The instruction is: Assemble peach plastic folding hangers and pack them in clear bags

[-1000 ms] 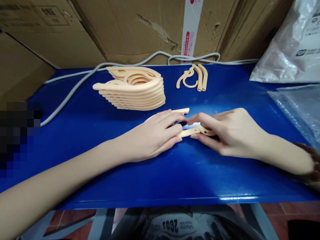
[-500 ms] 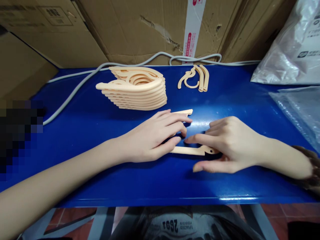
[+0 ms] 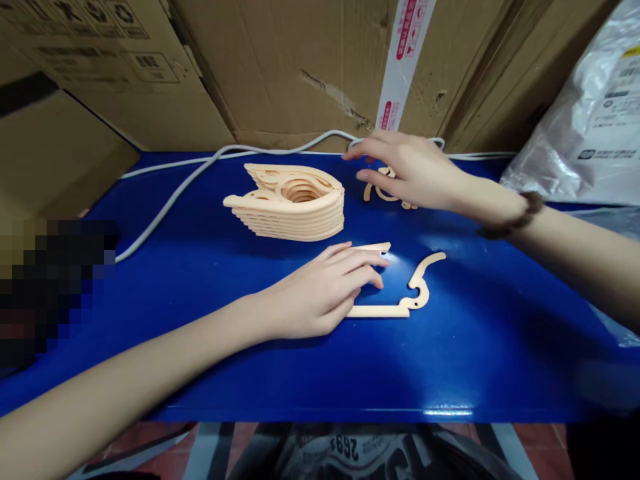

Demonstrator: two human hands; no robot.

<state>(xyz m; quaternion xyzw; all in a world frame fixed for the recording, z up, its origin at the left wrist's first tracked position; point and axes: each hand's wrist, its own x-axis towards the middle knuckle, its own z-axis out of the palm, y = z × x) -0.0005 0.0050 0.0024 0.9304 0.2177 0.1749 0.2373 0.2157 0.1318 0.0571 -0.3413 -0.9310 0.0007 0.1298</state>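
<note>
My left hand [image 3: 325, 290] lies with fingers spread over a cream plastic piece [image 3: 377, 311], whose arms show past the fingertips; its middle is hidden. A curved hook part [image 3: 423, 290] meets the right end of the lower arm, its tip pointing up and right. Farther back, my right hand [image 3: 407, 167] hovers with fingers apart above several loose cream parts [image 3: 385, 193], partly covering them. To their left stands a neat stack of cream hanger-shaped pieces [image 3: 295, 217].
The blue table [image 3: 250, 373] has cardboard boxes [image 3: 280, 73] along its back edge. A grey-white cable [image 3: 173, 197] runs behind the stack and down the left. A clear plastic bag with white packaging [image 3: 590, 133] sits at the back right.
My right hand has moved from beside the lower arm to the loose parts at the back. The hook part now shows uncovered. The view has shifted slightly; my left hand stays on the piece.
</note>
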